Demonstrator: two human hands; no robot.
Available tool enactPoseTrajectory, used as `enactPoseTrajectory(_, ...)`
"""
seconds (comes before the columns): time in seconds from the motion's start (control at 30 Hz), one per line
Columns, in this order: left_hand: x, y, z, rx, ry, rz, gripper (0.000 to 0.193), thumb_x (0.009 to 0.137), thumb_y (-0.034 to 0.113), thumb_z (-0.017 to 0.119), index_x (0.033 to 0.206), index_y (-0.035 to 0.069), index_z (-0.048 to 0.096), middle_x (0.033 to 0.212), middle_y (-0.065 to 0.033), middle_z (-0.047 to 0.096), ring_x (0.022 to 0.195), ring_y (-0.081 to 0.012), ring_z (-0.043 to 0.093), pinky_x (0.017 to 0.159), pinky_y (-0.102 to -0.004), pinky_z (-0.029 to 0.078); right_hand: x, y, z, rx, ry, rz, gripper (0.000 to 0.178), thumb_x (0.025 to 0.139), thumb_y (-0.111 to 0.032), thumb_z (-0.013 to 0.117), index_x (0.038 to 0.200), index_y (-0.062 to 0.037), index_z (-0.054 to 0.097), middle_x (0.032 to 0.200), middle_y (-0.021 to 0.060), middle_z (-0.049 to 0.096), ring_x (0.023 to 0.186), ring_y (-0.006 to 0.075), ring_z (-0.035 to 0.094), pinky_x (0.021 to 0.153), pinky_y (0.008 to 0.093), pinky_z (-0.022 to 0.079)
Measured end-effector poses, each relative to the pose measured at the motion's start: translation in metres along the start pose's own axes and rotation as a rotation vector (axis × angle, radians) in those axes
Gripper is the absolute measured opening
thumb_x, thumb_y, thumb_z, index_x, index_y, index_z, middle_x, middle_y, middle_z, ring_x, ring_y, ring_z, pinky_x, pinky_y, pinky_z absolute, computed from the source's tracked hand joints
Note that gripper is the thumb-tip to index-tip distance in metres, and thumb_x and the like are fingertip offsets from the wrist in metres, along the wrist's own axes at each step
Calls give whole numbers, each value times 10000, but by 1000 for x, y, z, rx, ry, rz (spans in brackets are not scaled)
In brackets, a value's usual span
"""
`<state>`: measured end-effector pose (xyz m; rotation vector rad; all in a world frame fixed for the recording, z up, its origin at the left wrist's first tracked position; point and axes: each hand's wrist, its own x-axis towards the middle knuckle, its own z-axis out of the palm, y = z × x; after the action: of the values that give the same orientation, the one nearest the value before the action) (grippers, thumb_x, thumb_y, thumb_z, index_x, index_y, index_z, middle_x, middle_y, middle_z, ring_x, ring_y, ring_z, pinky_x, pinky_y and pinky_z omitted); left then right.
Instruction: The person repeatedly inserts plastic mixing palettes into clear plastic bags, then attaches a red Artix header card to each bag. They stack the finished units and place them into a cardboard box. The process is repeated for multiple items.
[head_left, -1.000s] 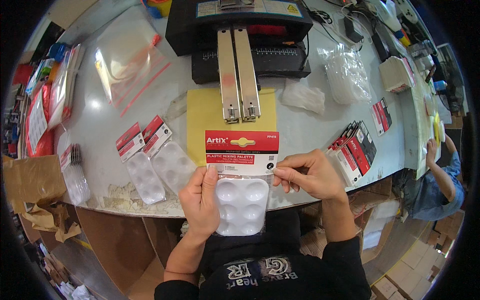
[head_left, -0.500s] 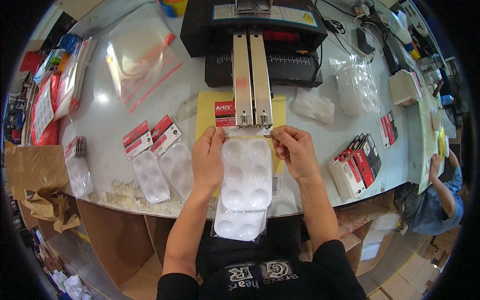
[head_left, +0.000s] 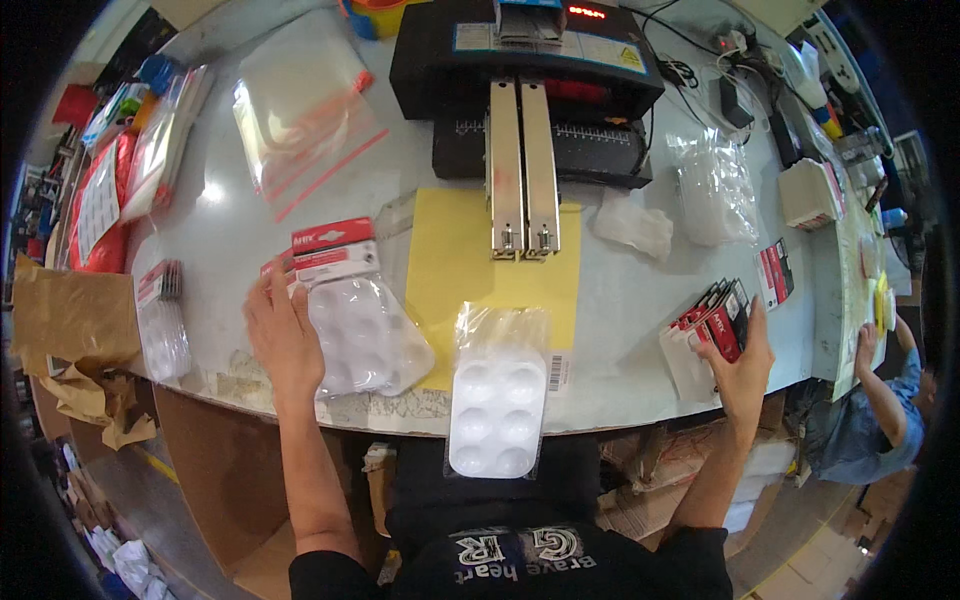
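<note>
White paint palettes in clear bags [head_left: 350, 345], topped by red-and-white header cards [head_left: 335, 250], lie overlapped on the left. My left hand [head_left: 283, 335] is at their left edge, its fingers loosely apart beside the cards, slightly blurred. On the right, my right hand [head_left: 740, 368] reaches to a stack of loose header cards [head_left: 705, 330], thumb and forefinger spread on either side of it. In front of me, a bagged white palette without a card [head_left: 497, 415] overhangs the table's front edge. Neither hand touches it.
A black stapling machine [head_left: 530, 60] with two metal arms [head_left: 522, 165] stands at the back, over a yellow sheet [head_left: 450, 250]. Clear bags [head_left: 300, 110] lie at back left, wrapped plastic [head_left: 715, 190] at back right. A co-worker's arm [head_left: 880, 375] is at far right.
My hands have left the machine's arms and moved apart. A carded palette pack now lies atop those on the left. The lower bagged palette is now uncovered at the front edge.
</note>
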<state>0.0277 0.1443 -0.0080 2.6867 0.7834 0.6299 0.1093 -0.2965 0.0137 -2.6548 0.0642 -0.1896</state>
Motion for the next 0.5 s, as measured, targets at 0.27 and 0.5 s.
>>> enactPoseTrajectory(0.27,-72,64,6,-633,-546,29,178,827,155,679,875,30,561,878,-100,580,786,-231,546,711,-333,441,11,26,-10,246,-85,190,687,680,-215,823,1247,50,542,1090,180,669,921,214,665,818,313,501)
enactPoseTrajectory(0.5,-80,97,-20,-1330,-823,-376,134,966,114,524,901,2,559,963,-115,711,732,-71,612,667,-217,482,-3,-105,-7,615,-476,-196,359,761,-179,769,1020,19,618,774,113,680,713,184,667,667,301,517)
